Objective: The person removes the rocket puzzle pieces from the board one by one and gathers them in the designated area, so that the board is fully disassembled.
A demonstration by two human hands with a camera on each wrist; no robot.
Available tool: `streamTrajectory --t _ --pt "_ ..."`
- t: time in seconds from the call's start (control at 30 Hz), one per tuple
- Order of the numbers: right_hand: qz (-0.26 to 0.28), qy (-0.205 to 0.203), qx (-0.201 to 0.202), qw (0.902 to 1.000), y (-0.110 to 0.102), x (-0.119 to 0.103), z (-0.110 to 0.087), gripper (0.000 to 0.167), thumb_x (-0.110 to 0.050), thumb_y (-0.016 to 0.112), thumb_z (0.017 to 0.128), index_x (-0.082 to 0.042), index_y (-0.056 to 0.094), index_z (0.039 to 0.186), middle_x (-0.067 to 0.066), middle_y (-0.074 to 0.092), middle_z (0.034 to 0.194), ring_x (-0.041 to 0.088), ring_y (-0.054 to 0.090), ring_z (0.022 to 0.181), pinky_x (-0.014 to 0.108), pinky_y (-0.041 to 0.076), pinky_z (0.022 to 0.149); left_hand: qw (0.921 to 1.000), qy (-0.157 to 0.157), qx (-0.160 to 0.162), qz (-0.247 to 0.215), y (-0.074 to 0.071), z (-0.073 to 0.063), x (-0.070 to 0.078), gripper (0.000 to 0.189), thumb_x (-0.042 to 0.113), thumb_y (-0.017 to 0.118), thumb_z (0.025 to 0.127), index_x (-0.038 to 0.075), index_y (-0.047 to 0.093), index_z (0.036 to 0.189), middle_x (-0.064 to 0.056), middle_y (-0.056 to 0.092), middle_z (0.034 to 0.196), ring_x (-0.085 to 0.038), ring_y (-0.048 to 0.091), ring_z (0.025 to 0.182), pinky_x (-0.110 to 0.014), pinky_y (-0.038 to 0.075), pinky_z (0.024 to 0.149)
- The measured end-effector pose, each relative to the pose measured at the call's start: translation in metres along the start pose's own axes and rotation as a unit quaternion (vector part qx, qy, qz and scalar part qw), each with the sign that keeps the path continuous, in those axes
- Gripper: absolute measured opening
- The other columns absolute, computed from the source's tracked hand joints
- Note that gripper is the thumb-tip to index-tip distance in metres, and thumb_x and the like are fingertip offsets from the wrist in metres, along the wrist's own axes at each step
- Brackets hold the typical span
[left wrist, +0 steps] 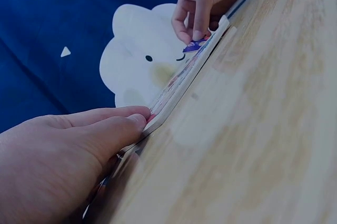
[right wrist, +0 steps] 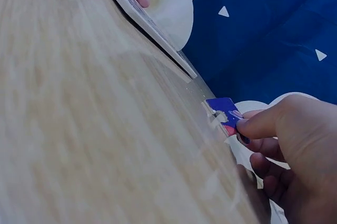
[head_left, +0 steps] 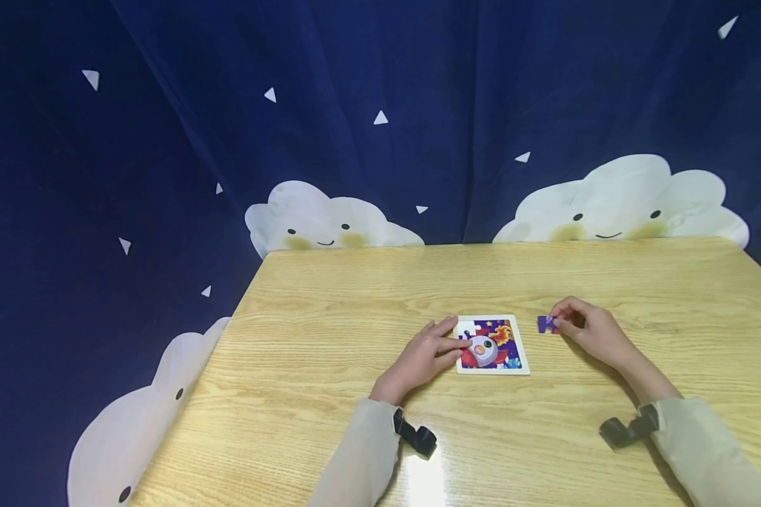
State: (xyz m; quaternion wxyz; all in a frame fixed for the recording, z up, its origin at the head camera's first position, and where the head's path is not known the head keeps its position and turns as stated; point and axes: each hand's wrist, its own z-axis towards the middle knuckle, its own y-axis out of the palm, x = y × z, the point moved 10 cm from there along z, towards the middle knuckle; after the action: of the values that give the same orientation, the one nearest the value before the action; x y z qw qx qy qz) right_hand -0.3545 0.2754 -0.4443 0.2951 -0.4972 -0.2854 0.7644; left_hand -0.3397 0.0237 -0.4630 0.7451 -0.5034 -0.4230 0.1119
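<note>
A small jigsaw puzzle (head_left: 507, 354) with a white frame lies flat on the table, its picture a round white character with a red body on purple. At its upper left corner a bare white patch shows. My left hand (head_left: 423, 353) rests on the puzzle's left side with fingers fairly straight, some on the picture and one at the frame's upper left corner. To the right of the frame, my right hand (head_left: 592, 332) pinches a purple puzzle piece (right wrist: 220, 109) between thumb and fingers. That piece is tilted in the right wrist view, close over the table.
The light wooden table (head_left: 330, 317) extends to a dark blue curtain (head_left: 355, 56) with white triangles and smiling clouds at its back and left. Black wrist bands (head_left: 416, 434) with cameras sit over both beige sleeves (head_left: 361, 451).
</note>
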Motion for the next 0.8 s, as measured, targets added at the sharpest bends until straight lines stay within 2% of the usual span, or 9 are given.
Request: streamTrajectory --t 0.43,0.8 --pt "-0.031 0.017 -0.045 0.9984 0.0074 0.0018 0.0044 0.009 -0.001 0.065 0.090 -0.003 0.065 0.098 0.007 0.064 0.085 -0.002 0.047 0.072 0.017 0.043 0.062 1.0000 -0.006 -0.007 -0.002 0.0001 0.0010 -0.0002 0.031 0.027 0.056 0.100 0.022 0.065 0.129 -0.008 0.032 0.160 -0.016 0.027 0.151 -0.038 0.016 0.128" --pt "-0.037 0.006 -0.033 0.9987 0.0075 0.0022 0.0036 0.006 -0.002 0.067 0.090 -0.005 0.064 0.093 0.006 0.059 0.084 0.001 0.044 0.073 0.018 0.040 0.061 1.0000 -0.005 -0.008 -0.001 -0.0008 0.0006 0.0004 0.031 0.027 0.056 0.100 0.022 0.065 0.129 -0.008 0.032 0.160 -0.017 0.027 0.151 -0.038 0.016 0.128"
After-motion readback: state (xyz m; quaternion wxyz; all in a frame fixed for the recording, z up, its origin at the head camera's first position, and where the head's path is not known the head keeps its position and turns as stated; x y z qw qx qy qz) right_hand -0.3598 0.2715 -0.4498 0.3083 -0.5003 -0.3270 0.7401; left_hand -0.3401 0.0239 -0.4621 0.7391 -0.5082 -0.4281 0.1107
